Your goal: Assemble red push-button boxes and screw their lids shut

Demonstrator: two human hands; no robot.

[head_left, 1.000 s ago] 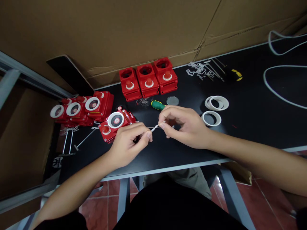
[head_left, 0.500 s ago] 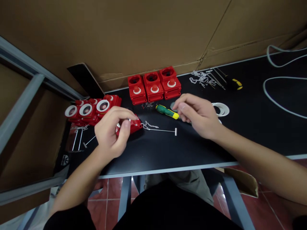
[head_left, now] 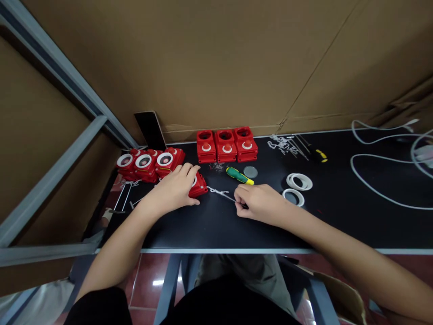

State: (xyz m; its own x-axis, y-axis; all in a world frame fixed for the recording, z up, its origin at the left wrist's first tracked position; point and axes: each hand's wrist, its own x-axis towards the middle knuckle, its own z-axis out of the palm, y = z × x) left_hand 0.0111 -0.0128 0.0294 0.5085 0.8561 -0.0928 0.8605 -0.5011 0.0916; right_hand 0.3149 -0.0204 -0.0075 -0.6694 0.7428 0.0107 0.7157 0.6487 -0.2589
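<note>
Clock directions: read from the white cord between the two hands, with 12 toward the cardboard wall.
Left hand: at 9, the left hand rests over a red unit, thumb apart from the fingers and spread across it; how firmly it presses, I cannot tell.
Red unit: on the black table, partly hidden by that hand; a sliver of its white ring shows.
White cord: leads from the unit's right corner to a thin metal rod.
Right hand: at 3, the right hand has its fingertips together, clamped on the rod's end.
Finished-looking row: at 10, three red units with white rings, side by side.
Open row: at 12, three red boxes with open round holes, against the wall.
Screwdriver: at 2, a green and yellow screwdriver lies near the right hand, a clear disc just beyond it.
White rings: at 3, past the right hand, loose white rings.
Pile: farther out at 2, tangled white cords beside metal rods.
</note>
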